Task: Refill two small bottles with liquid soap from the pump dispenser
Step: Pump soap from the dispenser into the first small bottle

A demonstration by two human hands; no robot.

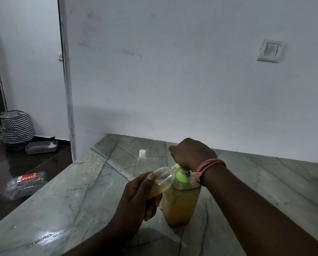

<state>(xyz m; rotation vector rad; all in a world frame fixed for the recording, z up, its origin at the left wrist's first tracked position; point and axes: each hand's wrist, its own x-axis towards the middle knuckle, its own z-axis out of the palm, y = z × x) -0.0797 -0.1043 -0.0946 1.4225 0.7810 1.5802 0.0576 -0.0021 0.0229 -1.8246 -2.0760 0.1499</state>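
Fingers of left hand grip clear bottle (tilted); right hand presses green pump.

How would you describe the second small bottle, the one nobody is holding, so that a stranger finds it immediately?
Start at the grey marble counter below the white wall. Behind the green-topped pump dispenser, toward the wall, one small clear bottle stands upright, apart from both hands. Unlike the tilted bottle in the left hand, it has its white cap on and looks empty.
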